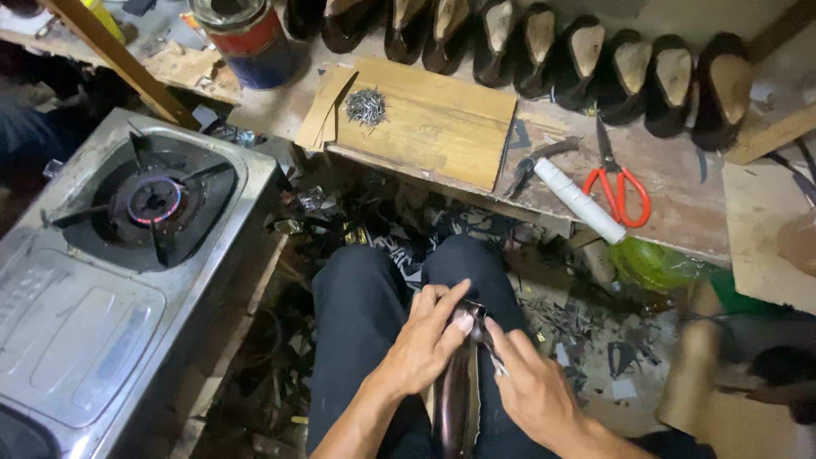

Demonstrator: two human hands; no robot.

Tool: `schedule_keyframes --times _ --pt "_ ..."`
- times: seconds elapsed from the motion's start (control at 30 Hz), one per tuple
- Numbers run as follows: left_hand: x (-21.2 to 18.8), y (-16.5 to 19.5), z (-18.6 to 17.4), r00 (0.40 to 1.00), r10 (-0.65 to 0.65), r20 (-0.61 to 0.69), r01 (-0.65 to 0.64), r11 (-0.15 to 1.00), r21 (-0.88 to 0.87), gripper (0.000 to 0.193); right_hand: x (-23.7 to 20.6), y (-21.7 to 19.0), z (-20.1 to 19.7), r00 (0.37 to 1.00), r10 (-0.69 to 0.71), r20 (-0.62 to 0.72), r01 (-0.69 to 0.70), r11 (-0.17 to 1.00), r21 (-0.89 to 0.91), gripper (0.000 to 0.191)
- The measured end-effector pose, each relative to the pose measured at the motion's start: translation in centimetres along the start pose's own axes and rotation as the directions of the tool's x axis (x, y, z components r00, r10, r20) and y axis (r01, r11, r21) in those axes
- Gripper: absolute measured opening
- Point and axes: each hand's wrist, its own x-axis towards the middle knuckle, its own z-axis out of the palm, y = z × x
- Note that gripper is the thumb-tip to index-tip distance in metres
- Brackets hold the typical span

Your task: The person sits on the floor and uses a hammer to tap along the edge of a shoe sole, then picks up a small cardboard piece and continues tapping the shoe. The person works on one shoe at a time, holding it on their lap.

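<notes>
Hands meet over your lap, both on a dark brown shoe [455, 395] that lies lengthwise along your right thigh, its toe end pointing away from you. Your left hand [429, 336] wraps over the top of the shoe's far end, fingers curled and thumb pressed down against the leather, so it is closed around the shoe. Your right hand [527, 387] comes in from the other side, fingers drawn together and pinching a small metal tool [495, 361] whose tip touches the shoe just beside your left thumb; what kind of tool it is cannot be told.

Your black trousers [357, 314] fill the space beneath the shoe. To your left stands a steel gas stove [102, 280] with its burner [155, 201] lit. Ahead of you on the workbench lies a wooden board [433, 127] carrying a small heap of tacks [365, 106]. Further right rest red-handled scissors [619, 183] and a white tube [578, 200], just beside each other. A row of dark shoes on lasts [544, 47] lines the back of the bench.
</notes>
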Motion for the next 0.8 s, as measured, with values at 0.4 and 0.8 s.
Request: schedule_keyframes --times 0.4,0.8 --pt "0.2 2.5 0.9 0.993 0.120 -0.007 -0.117 0.982 0.150 0.056 0.0 -0.6 -3.4 0.963 0.157 0.220 -0.100 0.963 -0.251 0.075" --pt "0.0 3.2 3.1 0.921 0.233 -0.312 -0.122 0.934 0.336 0.035 0.1 -1.0 -4.1 0.992 0.011 0.127 -0.021 0.997 0.075 0.059"
